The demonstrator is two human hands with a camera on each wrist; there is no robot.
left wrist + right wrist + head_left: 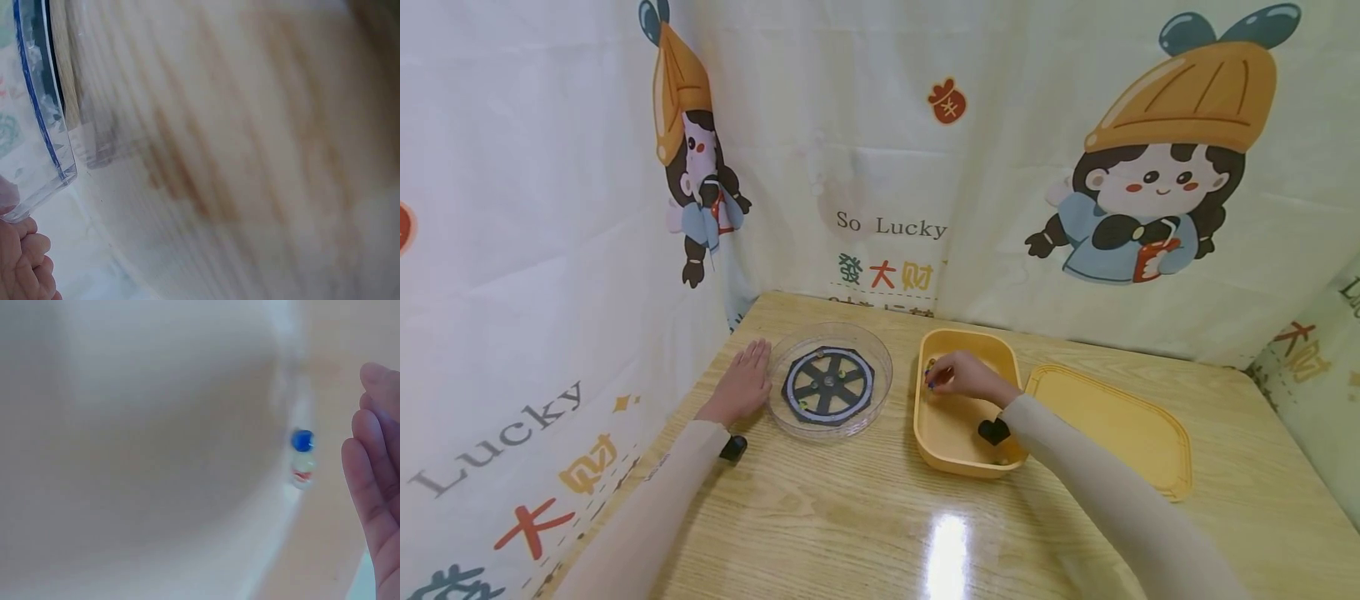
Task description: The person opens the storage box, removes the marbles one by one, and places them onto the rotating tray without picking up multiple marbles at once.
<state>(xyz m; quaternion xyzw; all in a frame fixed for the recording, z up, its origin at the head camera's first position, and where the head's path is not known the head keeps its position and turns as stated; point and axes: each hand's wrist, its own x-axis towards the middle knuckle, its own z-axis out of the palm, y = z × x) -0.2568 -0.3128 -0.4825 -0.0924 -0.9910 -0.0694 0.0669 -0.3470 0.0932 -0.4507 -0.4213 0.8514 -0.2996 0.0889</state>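
My left hand [745, 385] lies with straight fingers against the left side of a round clear dish [883, 404]. Inside the dish is a dark, many-sided frame with spokes [831, 412] and a pale ring, with several small marbles on it. My right hand [966, 377] reaches down into a yellow plastic box [940, 457], its fingertips near the left wall. A blue marble [303, 440] and clear marbles [302, 464], one with red in it, sit in a row just off my fingertips. The right wrist view shows the fingers loosely extended, with nothing visible between them.
A yellow lid [1112, 425] lies flat to the right of the box. The wooden table [820, 517] meets a printed curtain [880, 150] at the back and left. Near the box's front corner, something small [1002, 459] is partly visible.
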